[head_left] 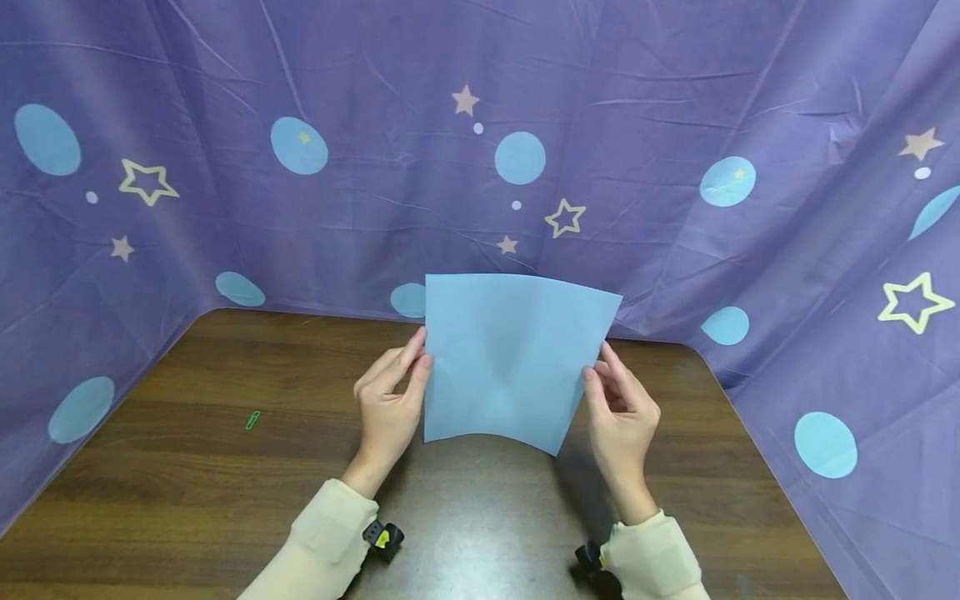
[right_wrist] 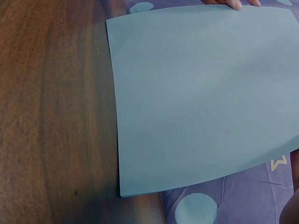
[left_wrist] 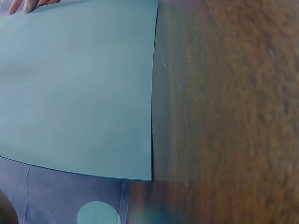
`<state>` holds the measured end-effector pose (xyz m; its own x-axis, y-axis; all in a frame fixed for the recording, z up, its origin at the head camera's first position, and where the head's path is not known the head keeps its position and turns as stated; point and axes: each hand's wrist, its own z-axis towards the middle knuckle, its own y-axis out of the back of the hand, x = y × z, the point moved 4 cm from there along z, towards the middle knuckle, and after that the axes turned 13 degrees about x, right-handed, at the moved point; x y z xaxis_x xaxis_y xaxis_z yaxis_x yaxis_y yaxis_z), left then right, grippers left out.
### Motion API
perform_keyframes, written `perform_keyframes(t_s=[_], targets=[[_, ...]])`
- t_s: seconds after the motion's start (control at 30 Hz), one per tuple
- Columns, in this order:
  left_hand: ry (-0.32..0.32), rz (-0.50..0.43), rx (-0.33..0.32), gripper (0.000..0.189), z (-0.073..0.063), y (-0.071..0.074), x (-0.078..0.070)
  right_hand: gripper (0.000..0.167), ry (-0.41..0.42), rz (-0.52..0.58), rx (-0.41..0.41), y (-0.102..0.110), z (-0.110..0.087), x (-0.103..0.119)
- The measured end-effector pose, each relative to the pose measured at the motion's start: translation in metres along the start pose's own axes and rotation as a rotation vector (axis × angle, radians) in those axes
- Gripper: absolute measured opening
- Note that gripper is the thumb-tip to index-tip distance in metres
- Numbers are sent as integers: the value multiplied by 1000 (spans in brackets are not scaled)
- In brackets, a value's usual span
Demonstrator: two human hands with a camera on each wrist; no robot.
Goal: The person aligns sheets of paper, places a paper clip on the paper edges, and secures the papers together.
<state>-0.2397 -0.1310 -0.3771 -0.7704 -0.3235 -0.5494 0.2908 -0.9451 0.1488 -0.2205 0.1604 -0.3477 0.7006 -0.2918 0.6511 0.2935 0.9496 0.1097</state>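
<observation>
Light blue paper (head_left: pixel 510 358) is held up over the table, bowed slightly between both hands. My left hand (head_left: pixel 388 404) pinches its left edge between thumb and fingers. On the opposite edge, my right hand (head_left: pixel 622 412) does the same. A broad face of the paper (left_wrist: pixel 79 93) fills much of the left wrist view, with fingertips (left_wrist: pixel 30 4) of the other hand at its far edge. In the right wrist view the paper (right_wrist: pixel 201 102) shows a doubled lower edge, like more than one layer. A green paper clip (head_left: pixel 252 420) lies on the table, left of my left hand.
The brown wooden table (head_left: pixel 187 492) reaches back to a purple curtain (head_left: pixel 390 75) printed with stars and blue dots. This curtain encloses the table at the back and on both sides. Small black devices (head_left: pixel 384 537) sit at the cuffs of both cream sleeves.
</observation>
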Motion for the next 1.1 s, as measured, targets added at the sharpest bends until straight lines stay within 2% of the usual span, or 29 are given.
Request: perform_keyframes(t_s=[0.73, 1.1], targets=[[-5, 7, 0, 44, -1, 0, 2, 39, 14, 2, 15, 0, -12, -8], [-6, 3, 2, 45, -1, 0, 1, 43, 18, -21, 20, 5, -23, -41]])
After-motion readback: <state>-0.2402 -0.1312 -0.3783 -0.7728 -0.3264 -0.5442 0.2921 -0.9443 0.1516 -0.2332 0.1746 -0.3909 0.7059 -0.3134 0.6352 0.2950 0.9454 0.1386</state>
